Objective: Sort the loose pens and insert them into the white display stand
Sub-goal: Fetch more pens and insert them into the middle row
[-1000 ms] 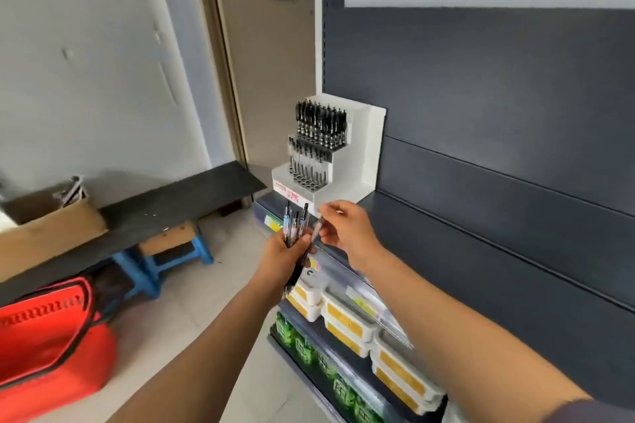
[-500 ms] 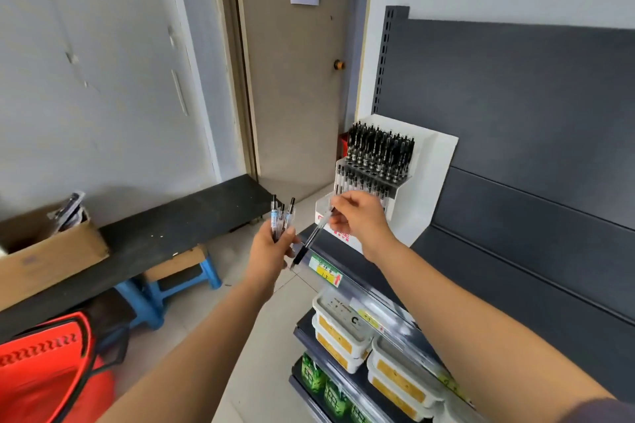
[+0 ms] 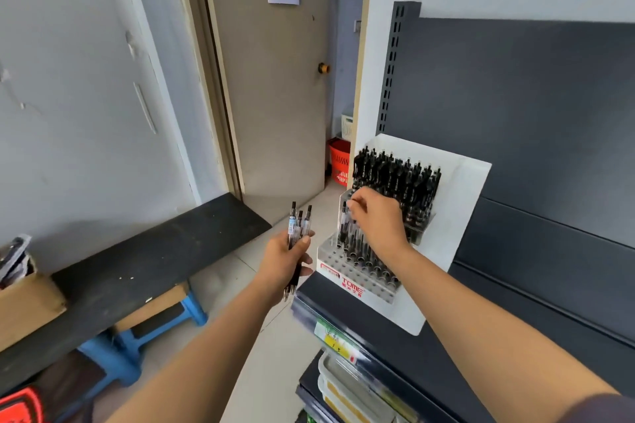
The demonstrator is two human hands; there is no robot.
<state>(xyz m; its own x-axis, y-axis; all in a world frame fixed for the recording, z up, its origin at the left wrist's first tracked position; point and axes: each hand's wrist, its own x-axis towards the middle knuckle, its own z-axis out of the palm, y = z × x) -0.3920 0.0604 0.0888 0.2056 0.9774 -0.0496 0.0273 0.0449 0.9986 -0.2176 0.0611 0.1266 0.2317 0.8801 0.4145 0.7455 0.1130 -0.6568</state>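
Nearest, below the white display stand (image 3: 460,216), flat lidded trays (image 3: 347,385) with yellow labels lie on a lower shelf. The stand itself sits on the dark shelf (image 3: 347,299) above them, at that shelf's left end. Just left of the stand and off the shelf edge, the left hand (image 3: 281,261) is curled round a small bundle of loose pens (image 3: 298,227), their black clicker ends pointing up and their tips poking out below the fist. The right hand (image 3: 376,220) reaches over the stand's front tier, fingers bent, pinching the top of a single clear pen (image 3: 343,221) that stands upright at the left end of the stand's middle tier; whether it is fully seated cannot be told. The front tier shows rows of open holes, the middle tier a line of pens, and the rear tier a dense block of black pens (image 3: 398,178). Beyond the stand, on its left, a red basket (image 3: 338,161) stands on the floor beside a beige door (image 3: 275,96).
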